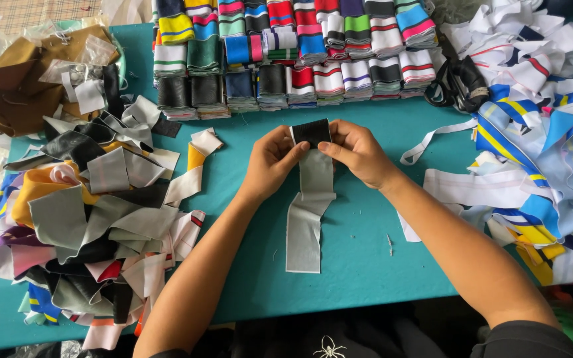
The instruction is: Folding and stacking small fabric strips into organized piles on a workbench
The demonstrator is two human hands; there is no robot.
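A grey ribbed-knit strip (308,199) with a black end is laid lengthwise on the teal counter (366,265), its far end pinched at 12 o'clock by both hands. The left hand (270,162) is closed on the strip's left edge, the right hand (359,152) on its right edge, thumbs on top, so that the end is kept flat and square. Folded striped pieces are stacked in rows (286,53) at 12 o'clock, within reach; loose offcuts are heaped at 9 o'clock (87,212) and 3 o'clock (538,132), kept off the working middle
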